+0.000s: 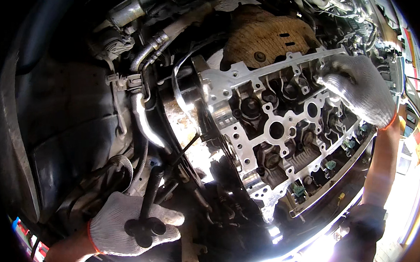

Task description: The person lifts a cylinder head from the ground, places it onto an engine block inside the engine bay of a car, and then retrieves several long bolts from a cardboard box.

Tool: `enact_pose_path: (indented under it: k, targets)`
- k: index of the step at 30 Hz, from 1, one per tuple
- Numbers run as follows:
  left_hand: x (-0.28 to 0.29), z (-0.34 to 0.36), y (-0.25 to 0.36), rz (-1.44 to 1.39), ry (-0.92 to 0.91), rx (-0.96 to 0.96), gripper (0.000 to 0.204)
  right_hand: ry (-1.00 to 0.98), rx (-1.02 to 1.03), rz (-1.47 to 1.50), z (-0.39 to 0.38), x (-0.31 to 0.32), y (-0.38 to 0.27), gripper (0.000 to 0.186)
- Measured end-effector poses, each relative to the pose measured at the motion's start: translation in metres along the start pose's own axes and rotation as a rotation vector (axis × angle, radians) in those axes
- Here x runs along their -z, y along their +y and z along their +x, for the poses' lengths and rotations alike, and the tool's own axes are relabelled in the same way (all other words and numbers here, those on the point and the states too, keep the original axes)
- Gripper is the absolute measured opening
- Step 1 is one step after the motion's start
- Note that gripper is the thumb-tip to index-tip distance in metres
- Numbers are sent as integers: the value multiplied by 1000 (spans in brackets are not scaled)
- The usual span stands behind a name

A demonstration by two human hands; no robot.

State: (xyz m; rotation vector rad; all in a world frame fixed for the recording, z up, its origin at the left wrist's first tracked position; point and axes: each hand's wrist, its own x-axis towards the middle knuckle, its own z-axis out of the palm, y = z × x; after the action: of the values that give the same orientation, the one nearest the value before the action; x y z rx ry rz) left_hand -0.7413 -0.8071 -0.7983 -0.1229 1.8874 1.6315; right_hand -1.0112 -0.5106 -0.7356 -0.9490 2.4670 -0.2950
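My left hand (129,224), in a white knit glove with an orange cuff edge, is low at the left, in front of the engine. It holds dark metal bolts (150,205); one long shank points up, and round ends cluster over the fingers. My right hand (357,87), gloved alike, is at the far right end of a bare silver cylinder head (249,145). Its fingers curl down into the head's upper row of openings. Whatever the fingertips grip is hidden.
A rusty brown heat shield (271,33) rises behind the cylinder head. Hoses and a silver pipe (145,120) run along the left of the engine bay. Several greenish connectors (298,191) line the head's near side. Wiring (341,3) crowds the far right.
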Motion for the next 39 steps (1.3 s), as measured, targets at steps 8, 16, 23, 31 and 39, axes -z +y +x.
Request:
enact_pose_path:
  k: [8, 16, 23, 31, 39]
  targets:
    - [-9, 9, 21, -158, -15, 228, 26, -140, -203, 494, 6, 17, 47, 33]
    - [-21, 10, 13, -377, 82, 330, 11, 139, 120, 497, -3, 4, 97, 39]
    - [-21, 15, 8, -166, 126, 186, 13, 483, 211, 276, -7, -6, 115, 45]
    - [-5, 24, 29, 204, -53, 89, 27, 206, 31, 556, -4, -4, 96, 36]
    - [-4, 10, 14, -99, -16, 144, 32, 149, -46, 550, -5, -1, 77, 24]
